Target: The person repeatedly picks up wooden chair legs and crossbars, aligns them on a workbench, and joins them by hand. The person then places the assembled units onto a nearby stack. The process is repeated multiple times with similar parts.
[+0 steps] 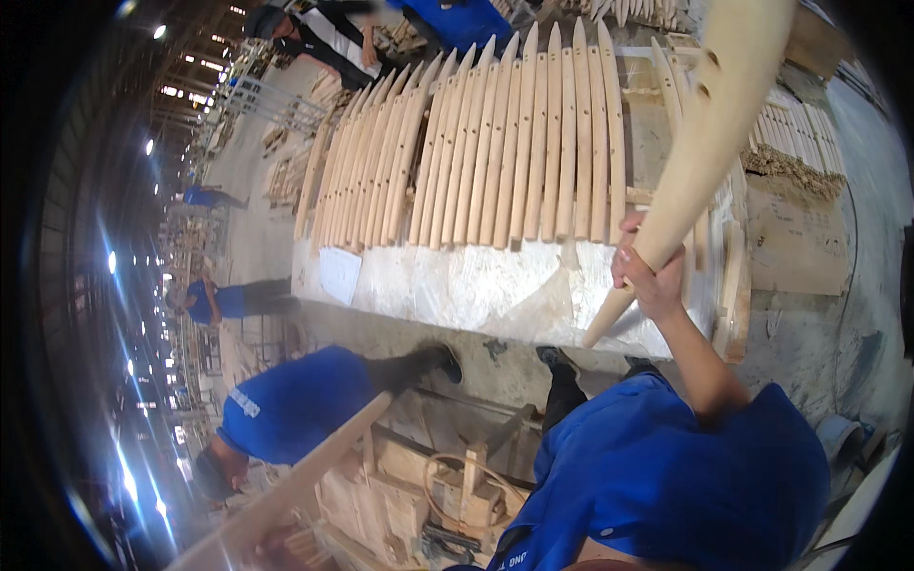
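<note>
My right hand [655, 274] is closed around a long, pale wooden piece [703, 143]. It grips near the narrow lower end, which hangs over the edge of a white-topped table [419, 281]. The thick upper part rises past the top of the picture and has two dark holes in its side. Behind it on the table lie several slim wooden slats [509, 143] with pointed far ends, side by side in a row. Holes show in many of them. My left hand is out of view.
Left of me a co-worker in blue [295, 404] bends beside a wooden bar [295, 476] and a timber frame [390, 495]. Another person [333, 43] stands beyond the table. Cardboard [795, 233] and stacked wood [800, 133] lie at right.
</note>
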A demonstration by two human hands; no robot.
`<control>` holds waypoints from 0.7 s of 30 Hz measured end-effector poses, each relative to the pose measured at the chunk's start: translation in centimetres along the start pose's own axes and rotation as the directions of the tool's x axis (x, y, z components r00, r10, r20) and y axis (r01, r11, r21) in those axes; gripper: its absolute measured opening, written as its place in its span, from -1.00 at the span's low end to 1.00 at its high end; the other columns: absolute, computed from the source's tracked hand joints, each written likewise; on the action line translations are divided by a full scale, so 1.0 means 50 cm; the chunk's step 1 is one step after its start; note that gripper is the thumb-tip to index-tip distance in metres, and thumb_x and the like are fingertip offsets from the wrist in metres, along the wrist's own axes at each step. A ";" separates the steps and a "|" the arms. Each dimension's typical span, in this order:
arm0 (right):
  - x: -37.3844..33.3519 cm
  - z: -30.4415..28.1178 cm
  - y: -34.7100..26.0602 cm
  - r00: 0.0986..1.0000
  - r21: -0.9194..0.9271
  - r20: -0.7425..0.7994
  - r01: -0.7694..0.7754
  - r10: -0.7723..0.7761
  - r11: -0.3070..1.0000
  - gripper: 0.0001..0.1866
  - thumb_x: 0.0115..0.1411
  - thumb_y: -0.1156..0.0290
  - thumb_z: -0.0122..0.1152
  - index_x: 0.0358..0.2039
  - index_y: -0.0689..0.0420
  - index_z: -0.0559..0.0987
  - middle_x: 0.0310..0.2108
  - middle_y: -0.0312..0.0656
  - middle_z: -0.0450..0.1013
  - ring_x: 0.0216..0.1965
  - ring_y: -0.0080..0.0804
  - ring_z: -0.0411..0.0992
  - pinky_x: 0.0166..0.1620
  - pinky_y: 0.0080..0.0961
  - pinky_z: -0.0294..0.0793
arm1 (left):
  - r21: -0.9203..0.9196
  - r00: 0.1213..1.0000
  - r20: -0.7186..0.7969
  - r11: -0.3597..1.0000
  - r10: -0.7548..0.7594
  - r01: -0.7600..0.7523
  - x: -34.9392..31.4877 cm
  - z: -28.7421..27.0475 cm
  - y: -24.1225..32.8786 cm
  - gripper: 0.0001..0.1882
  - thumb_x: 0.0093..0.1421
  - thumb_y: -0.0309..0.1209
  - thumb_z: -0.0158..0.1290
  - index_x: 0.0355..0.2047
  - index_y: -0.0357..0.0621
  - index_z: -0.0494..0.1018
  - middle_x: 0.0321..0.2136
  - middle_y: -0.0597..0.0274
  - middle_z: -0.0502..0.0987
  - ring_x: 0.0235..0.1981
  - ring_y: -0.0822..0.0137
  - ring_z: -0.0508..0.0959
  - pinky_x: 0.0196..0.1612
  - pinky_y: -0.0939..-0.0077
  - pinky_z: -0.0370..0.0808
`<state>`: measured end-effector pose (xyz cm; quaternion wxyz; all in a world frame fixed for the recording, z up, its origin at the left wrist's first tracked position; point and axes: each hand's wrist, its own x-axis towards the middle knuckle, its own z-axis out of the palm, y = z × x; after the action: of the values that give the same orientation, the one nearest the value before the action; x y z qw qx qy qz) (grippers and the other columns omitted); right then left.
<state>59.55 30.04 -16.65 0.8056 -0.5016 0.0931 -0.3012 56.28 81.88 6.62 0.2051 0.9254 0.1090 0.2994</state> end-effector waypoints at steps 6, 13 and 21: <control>-0.015 0.068 0.024 0.979 -0.170 -0.154 0.104 -0.131 0.980 -0.71 0.13 0.60 0.20 -0.11 0.28 0.45 -0.59 -0.32 0.41 -0.60 -0.62 0.41 -0.50 -0.63 0.38 | -0.547 0.866 0.368 0.832 0.339 -0.093 0.176 0.223 0.109 -0.19 0.24 0.16 -0.01 0.00 -0.54 0.38 -0.09 -0.09 0.48 -0.20 0.17 0.54 -0.08 0.33 0.49; 0.015 0.164 0.064 0.935 -0.518 -0.237 0.107 -0.263 0.849 -0.68 0.15 0.56 0.23 -0.07 0.28 0.46 -0.55 -0.29 0.45 -0.53 -0.60 0.42 -0.43 -0.61 0.41 | -0.751 0.543 0.655 0.530 0.526 0.393 0.257 0.498 0.191 -0.54 0.12 -0.52 0.19 0.01 -0.51 0.38 -0.28 -0.01 0.55 -0.33 0.10 0.66 -0.23 0.30 0.62; 0.048 0.205 0.130 0.988 -0.526 -0.119 0.020 -0.096 0.850 -0.61 0.07 0.62 0.24 -0.06 0.26 0.40 -0.50 -0.30 0.42 -0.48 -0.60 0.39 -0.38 -0.61 0.41 | -0.765 0.499 0.617 0.314 0.608 0.562 0.304 0.528 0.185 -0.63 0.03 -0.62 0.21 -0.12 -0.49 0.47 -0.31 -0.03 0.56 -0.37 0.14 0.67 -0.34 0.32 0.66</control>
<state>68.65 38.40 -16.97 0.6207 -0.6818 0.2130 -0.3233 84.92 70.26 -0.94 0.7217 0.6220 -0.2250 -0.2042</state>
